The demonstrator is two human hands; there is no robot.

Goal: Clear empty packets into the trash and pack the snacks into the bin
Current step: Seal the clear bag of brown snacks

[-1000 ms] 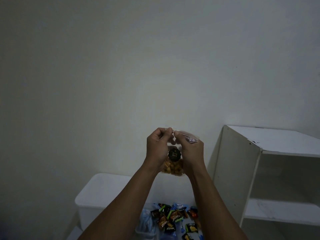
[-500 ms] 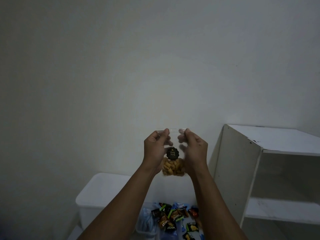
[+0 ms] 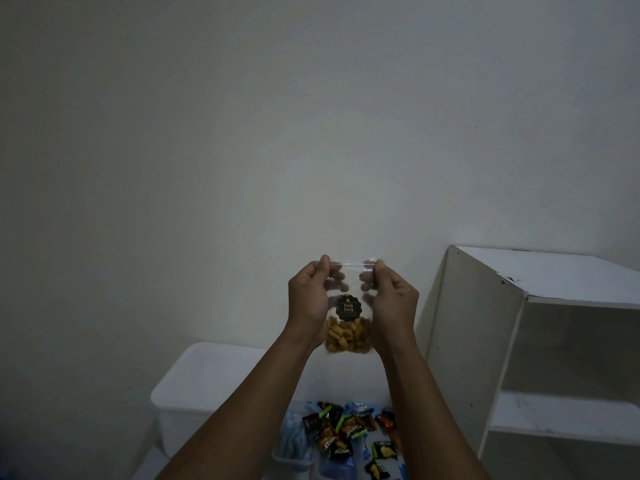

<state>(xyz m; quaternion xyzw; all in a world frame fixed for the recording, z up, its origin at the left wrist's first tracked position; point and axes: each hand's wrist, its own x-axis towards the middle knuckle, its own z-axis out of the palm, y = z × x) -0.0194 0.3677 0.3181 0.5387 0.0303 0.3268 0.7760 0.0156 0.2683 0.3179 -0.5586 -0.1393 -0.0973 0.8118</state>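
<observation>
I hold a clear plastic snack bag (image 3: 348, 332) up in front of the wall, with yellow-brown snacks in its lower half and a round black label on its front. My left hand (image 3: 311, 299) pinches the bag's top left corner and my right hand (image 3: 391, 299) pinches the top right corner, so the top edge is stretched flat between them. Below, between my forearms, several small dark snack packets (image 3: 346, 434) lie heaped in a clear bin (image 3: 289, 457), of which only part shows.
A white lidded box (image 3: 207, 382) stands against the wall at lower left. A white open shelf unit (image 3: 519, 341) stands at right with bare shelves. The plain wall fills the upper view.
My hands were bunched together at the bag's top a second ago. They have moved apart and the bag's top edge is now spread flat between them.
</observation>
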